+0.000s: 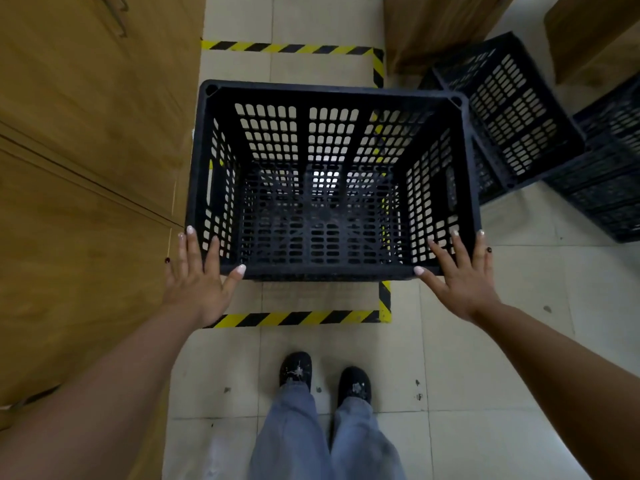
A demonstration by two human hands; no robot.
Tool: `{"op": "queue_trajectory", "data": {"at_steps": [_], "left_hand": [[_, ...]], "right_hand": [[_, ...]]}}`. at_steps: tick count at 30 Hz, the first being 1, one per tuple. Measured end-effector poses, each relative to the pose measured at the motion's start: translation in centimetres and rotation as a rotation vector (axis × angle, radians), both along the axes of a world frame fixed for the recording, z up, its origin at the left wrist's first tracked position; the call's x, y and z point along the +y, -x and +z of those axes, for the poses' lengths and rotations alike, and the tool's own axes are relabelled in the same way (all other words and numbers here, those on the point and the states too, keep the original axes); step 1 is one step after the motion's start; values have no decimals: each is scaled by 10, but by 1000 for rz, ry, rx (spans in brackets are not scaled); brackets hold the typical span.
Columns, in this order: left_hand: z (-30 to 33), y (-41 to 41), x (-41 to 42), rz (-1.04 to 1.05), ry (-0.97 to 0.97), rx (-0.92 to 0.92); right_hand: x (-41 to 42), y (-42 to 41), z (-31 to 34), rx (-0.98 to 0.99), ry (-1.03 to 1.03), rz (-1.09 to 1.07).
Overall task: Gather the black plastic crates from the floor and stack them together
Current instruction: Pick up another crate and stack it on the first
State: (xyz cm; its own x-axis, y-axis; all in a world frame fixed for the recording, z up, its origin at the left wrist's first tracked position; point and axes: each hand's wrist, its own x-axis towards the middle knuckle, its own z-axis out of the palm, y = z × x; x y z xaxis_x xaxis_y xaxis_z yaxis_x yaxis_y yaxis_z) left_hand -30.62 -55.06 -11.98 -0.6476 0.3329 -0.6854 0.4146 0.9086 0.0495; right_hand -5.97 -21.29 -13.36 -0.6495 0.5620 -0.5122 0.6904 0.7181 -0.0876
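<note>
A black perforated plastic crate (330, 95) stands upright in front of me, mouth up, inside a floor zone marked with yellow-black tape. Through its bottom grid I see more black lattice, so it may rest on another crate. My left hand (197, 275) lies flat with spread fingers on the crate's near left corner. My right hand (457, 271) lies the same way on the near right corner. Neither hand curls around the rim. Two more black crates sit to the right: one tilted (512, 109) against the first, another (609, 188) at the frame's edge.
Wooden cabinet panels (86, 168) run close along the left side. Brown cartons (436, 26) stand at the back right. Hazard tape (294, 318) crosses the tiled floor just ahead of my dark shoes (325, 375). Pale tiles stretch to the right.
</note>
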Motion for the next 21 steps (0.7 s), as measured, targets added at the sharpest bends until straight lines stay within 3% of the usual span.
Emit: {"op": "queue_trajectory", "data": {"at_steps": [6,11,21], "left_hand": [[9,25,15,-92,-105,159],[-3,75,40,-64,-134,134],[-33,66,33,-139,-193,356]], "right_hand": [[7,11,7,69,-35,-52],[26,33,-4,77,-92,-71],[21,26,-23,153,-242,-61]]}}
